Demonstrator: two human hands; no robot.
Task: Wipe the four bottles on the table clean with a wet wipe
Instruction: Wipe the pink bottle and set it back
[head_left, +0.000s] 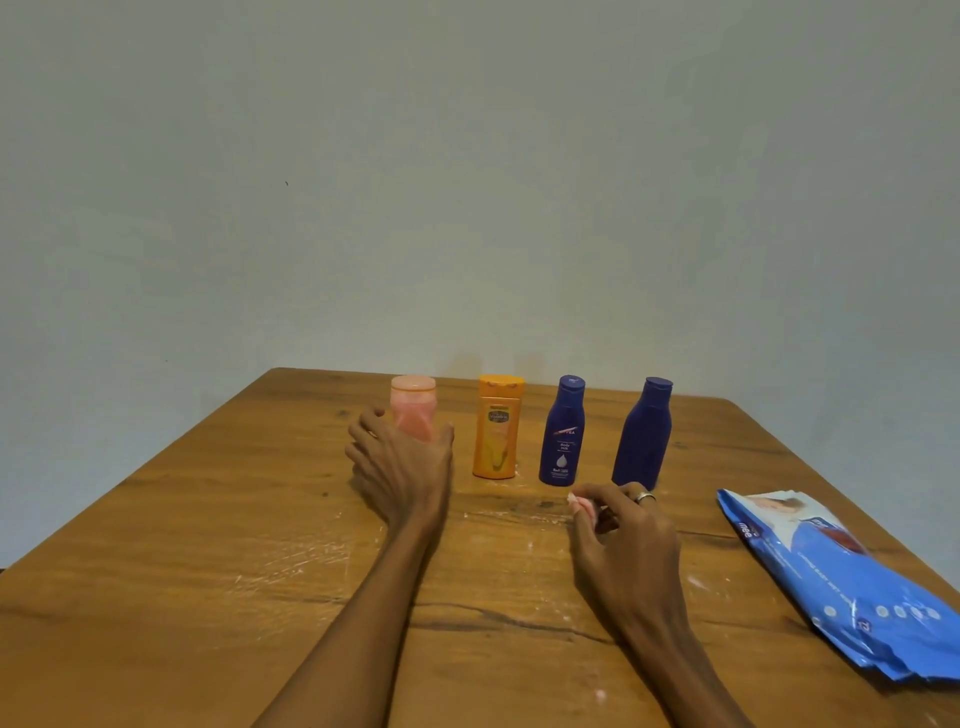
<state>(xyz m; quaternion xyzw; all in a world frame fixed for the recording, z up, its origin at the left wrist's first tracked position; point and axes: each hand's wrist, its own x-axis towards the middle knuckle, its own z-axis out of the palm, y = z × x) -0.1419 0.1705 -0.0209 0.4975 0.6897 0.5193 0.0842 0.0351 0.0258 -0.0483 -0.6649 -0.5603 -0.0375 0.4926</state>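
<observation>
Left hand (400, 462) is out at the translucent pink plastic bottle (414, 408), fingers and thumb spread on either side of its lower body, likely to steady or lift it for wiping; whether they actually touch it I cannot tell. Right hand (621, 525) hovers low over the wooden desk (182, 545), pinching a small crumpled pinkish wet wipe (581, 505) at the fingertips, ready to rub. Just beyond that hand stand the two dark blue plastic bottles (562, 431), (644, 434); between the hands, farther off, the orange lotion bottle (497, 426). All four upright, caps closed, contents hidden except the pink one's. Off to the right hand's outer side lies the blue wet-wipe pack (852, 587), flat.
</observation>
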